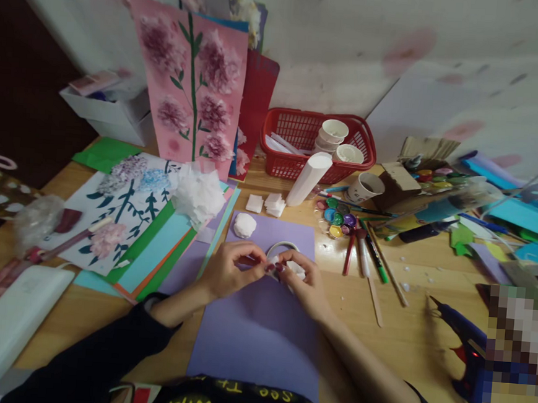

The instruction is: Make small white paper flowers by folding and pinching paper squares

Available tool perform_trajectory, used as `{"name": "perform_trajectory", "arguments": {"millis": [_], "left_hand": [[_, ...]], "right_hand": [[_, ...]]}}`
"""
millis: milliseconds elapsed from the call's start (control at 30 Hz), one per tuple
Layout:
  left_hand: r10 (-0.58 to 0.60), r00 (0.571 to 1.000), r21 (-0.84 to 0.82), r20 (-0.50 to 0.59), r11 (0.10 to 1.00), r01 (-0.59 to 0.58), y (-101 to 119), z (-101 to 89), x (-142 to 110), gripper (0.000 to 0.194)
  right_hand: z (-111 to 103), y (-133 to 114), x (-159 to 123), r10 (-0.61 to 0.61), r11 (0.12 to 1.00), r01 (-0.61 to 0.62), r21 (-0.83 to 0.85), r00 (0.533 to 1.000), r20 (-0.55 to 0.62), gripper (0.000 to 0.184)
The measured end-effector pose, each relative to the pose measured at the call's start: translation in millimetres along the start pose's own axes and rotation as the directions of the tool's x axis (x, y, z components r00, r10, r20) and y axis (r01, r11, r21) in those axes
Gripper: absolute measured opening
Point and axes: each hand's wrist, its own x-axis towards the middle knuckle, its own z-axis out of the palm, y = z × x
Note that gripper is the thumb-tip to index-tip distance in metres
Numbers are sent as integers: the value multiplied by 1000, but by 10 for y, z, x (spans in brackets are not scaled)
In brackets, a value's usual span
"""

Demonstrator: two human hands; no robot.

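Observation:
My left hand [235, 270] and my right hand [302, 282] meet over a purple sheet [258, 337]. Thumb and fingers of each are pinched together, fingertips nearly touching. Whatever lies between them is too small and covered to make out. Just behind the fingers shows the pale round rim of a shallow dish or ring [284, 245], partly hidden by my hands, with something white by my right fingers. A crumpled white paper ball [245, 225] rests on the sheet's far left corner. Beyond the sheet lie small stacks of white paper squares [275, 204].
Behind stand a red basket [281, 165] with paper cups, a white paper roll [308, 180] and a cup [366, 187]. Paint pots [336, 217] and brushes lie right of the sheet, a glue gun [461, 328] farther right. Coloured papers [163, 243] and crumpled white tissue [199, 193] are left.

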Motion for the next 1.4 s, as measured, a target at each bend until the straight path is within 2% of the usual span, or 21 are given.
{"name": "perform_trajectory", "arguments": {"millis": [300, 467, 700, 933, 1100, 1400], "left_hand": [[-38, 998, 16, -46, 999, 39, -29, -6, 21, 16], [0, 999, 56, -43, 998, 2, 10, -11, 23, 21], [59, 996, 134, -64, 990, -50, 25, 11, 5, 15], [100, 985, 140, -138, 987, -80, 22, 3, 26, 16], [96, 975, 124, -200, 990, -72, 1, -2, 43, 15], [96, 964, 78, -247, 994, -79, 17, -34, 89, 9]], "right_hand": [[20, 51, 22, 9, 998, -5, 66, 998, -60, 25], [33, 52, 28, -5, 998, 9, 61, 998, -70, 25], [46, 57, 27, -34, 999, 35, 18, 997, -64, 17], [47, 22, 42, -20, 999, 22, 23, 995, -94, 17], [44, 19, 46, 8, 998, -1, 55, 994, -113, 18], [34, 21, 54, 98, 985, -75, 154, 984, -147, 17]]}}
